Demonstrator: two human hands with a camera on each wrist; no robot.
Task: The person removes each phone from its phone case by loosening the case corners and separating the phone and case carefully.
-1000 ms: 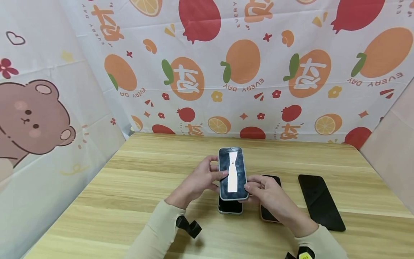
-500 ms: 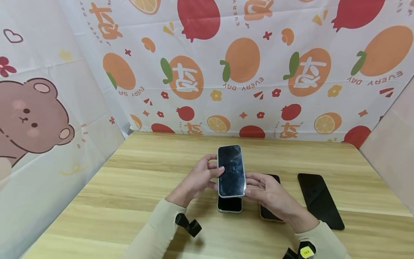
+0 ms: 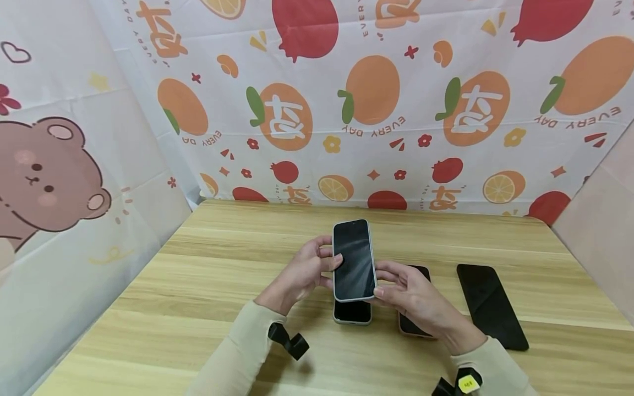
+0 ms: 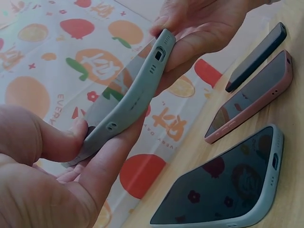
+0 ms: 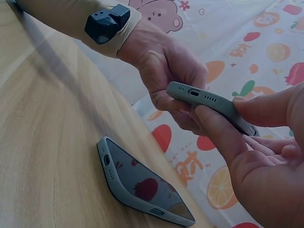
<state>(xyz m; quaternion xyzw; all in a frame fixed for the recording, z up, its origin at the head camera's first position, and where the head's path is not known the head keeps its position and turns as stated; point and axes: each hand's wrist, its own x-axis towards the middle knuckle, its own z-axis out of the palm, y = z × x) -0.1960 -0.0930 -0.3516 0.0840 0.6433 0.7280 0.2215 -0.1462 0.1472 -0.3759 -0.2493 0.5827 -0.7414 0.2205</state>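
A glossy, round-cornered phone (image 3: 354, 267) in a matte grey-green case (image 4: 129, 110) is raised over the wood-grained table (image 3: 218, 269). Your left hand (image 3: 306, 269) pinches its left side, thumb (image 3: 333, 262) on the screen (image 3: 358, 239); your right hand (image 3: 412, 297) pinches its lower right corner.

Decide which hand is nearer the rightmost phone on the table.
Right. The right hand is left of the rightmost phone, at the lower right corner of the held phone; the left hand is farther left, on the held phone's left edge.

Probably a cloth-walled indoor booth: fruit-print curtain (image 3: 366, 110) behind a wood-grain table (image 3: 208, 269), bear-print curtain (image 3: 74, 165) beside it.
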